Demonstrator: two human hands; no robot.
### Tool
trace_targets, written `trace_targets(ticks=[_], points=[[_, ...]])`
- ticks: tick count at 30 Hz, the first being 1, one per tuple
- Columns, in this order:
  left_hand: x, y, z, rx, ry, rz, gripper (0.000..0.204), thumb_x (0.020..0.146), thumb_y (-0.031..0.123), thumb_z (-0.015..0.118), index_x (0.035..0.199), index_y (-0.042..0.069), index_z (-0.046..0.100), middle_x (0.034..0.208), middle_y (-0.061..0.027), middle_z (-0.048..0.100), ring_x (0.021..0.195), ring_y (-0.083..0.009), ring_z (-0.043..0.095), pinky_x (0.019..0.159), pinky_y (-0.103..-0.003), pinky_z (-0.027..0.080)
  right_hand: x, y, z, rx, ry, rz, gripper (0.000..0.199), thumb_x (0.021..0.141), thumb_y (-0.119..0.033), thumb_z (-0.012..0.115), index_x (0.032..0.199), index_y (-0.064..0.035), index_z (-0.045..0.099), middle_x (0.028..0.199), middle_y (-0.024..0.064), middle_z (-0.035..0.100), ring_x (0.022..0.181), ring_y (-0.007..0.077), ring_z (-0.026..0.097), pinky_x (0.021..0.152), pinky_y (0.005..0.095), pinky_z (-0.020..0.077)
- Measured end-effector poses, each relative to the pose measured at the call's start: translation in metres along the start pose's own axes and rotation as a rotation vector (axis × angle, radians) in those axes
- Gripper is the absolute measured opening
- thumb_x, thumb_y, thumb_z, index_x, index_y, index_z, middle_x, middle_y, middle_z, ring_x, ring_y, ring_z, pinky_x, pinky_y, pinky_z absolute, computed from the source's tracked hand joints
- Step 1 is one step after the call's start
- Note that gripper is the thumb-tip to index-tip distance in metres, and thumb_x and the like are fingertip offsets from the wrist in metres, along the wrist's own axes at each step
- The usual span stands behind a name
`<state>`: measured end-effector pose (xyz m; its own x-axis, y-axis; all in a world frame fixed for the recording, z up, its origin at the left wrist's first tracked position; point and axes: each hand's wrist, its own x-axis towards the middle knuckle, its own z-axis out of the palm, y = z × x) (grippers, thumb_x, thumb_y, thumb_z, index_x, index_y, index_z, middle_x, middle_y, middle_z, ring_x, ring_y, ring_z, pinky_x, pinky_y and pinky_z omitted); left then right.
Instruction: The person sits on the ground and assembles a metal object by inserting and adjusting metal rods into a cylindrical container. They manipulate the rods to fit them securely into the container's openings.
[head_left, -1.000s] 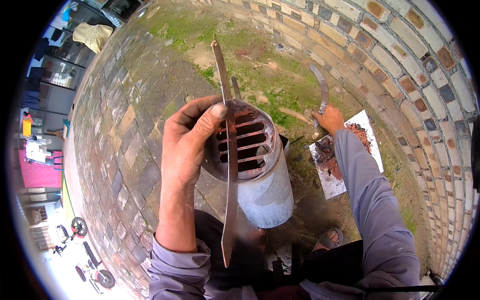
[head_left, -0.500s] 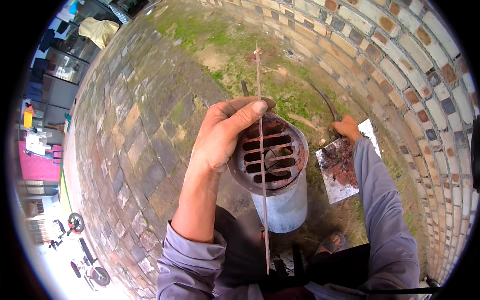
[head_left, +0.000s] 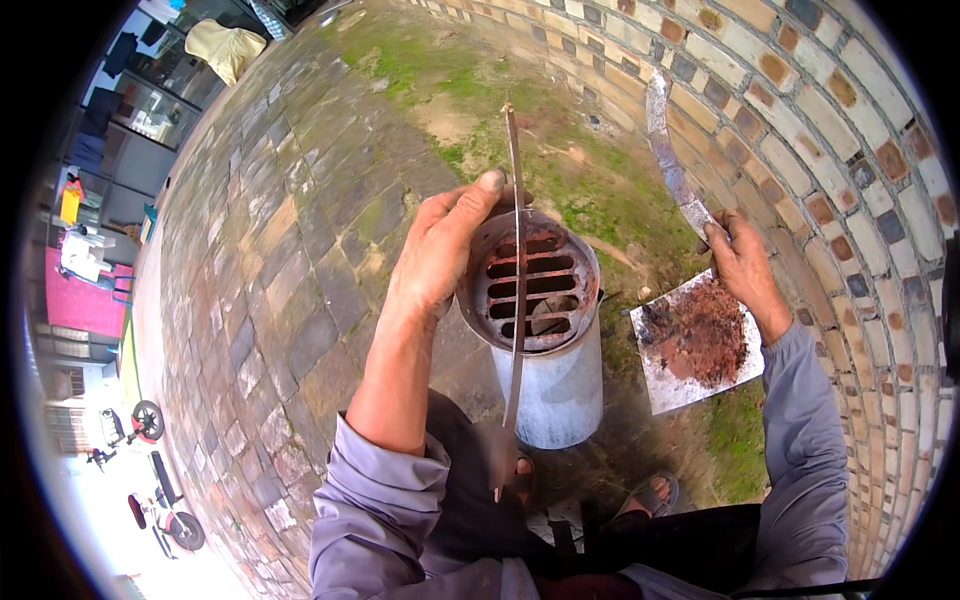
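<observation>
A long thin strip (head_left: 516,290) stands in front of the rusty slotted grate (head_left: 530,265) on top of a pale metal cylinder (head_left: 550,400). My left hand (head_left: 440,245) is closed at the strip's upper part, thumb on the near side and fingers partly hidden behind it, close to the cylinder's rim. My right hand (head_left: 745,265) grips the lower end of a flat, bent metal strip (head_left: 665,150) with a patchy grey-white surface, raised against the brick wall side. Under that hand lies a white sheet (head_left: 665,395) bearing reddish-brown flaky debris (head_left: 715,335).
A brick wall (head_left: 830,200) curves along the right. Stone paving (head_left: 270,280) spreads to the left, with mossy ground (head_left: 600,210) beside the wall. My sandalled feet (head_left: 655,490) are near the cylinder's base. Motorbikes (head_left: 170,510) stand at far lower left.
My right hand has lifted the bent metal strip up and rightward from beside the sheet, uncovering more debris. The thin strip's lower end has swung left; my left thumb has shifted up and left.
</observation>
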<state>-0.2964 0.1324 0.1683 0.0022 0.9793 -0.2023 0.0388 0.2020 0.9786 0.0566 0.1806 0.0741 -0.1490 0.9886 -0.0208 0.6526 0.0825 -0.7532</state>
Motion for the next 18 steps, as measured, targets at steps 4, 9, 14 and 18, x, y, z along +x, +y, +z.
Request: trace_targets(ticks=[4,9,14,18], points=[[-0.007,-0.003,-0.013,-0.135,0.005,0.043,0.050,0.100,0.037,0.054,0.119,-0.008,0.064,0.111,-0.0163,0.069,0.100,-0.0206,0.065,0.093,-0.032,0.048,-0.027,-0.062,-0.019,0.124,0.143,-0.248,0.027,0.098,-0.018,0.056,0.098,0.0075,0.061,0.071,0.0117,0.063,0.062,0.0165,0.060,0.061,0.0320,0.0473],[-0.007,-0.004,-0.013,-0.024,0.026,0.095,0.041,0.100,0.028,0.054,0.119,-0.006,0.065,0.109,-0.0148,0.070,0.098,-0.0209,0.065,0.093,-0.032,0.049,-0.038,-0.114,-0.032,0.096,0.032,-0.547,0.013,0.093,-0.006,0.061,0.100,0.0057,0.061,0.072,0.0127,0.061,0.062,0.0182,0.061,0.058,0.0313,0.0465],[-0.011,-0.002,-0.015,-0.131,0.051,0.090,0.038,0.099,0.025,0.055,0.119,-0.005,0.065,0.107,-0.0147,0.070,0.099,-0.0206,0.065,0.091,-0.032,0.050,-0.038,-0.138,-0.024,0.126,-0.031,-0.630,0.012,0.089,0.001,0.063,0.100,0.0043,0.062,0.074,0.0135,0.061,0.064,0.0199,0.062,0.057,0.0316,0.0460],[-0.017,-0.002,-0.025,-0.242,0.139,0.179,0.039,0.097,0.018,0.054,0.125,-0.008,0.059,0.111,-0.0184,0.068,0.101,-0.0231,0.066,0.090,-0.033,0.052,-0.032,-0.147,-0.017,0.112,-0.030,-0.698,0.011,0.086,0.000,0.066,0.097,0.0023,0.063,0.076,0.0144,0.063,0.065,0.0256,0.063,0.058,0.0351,0.0471]])
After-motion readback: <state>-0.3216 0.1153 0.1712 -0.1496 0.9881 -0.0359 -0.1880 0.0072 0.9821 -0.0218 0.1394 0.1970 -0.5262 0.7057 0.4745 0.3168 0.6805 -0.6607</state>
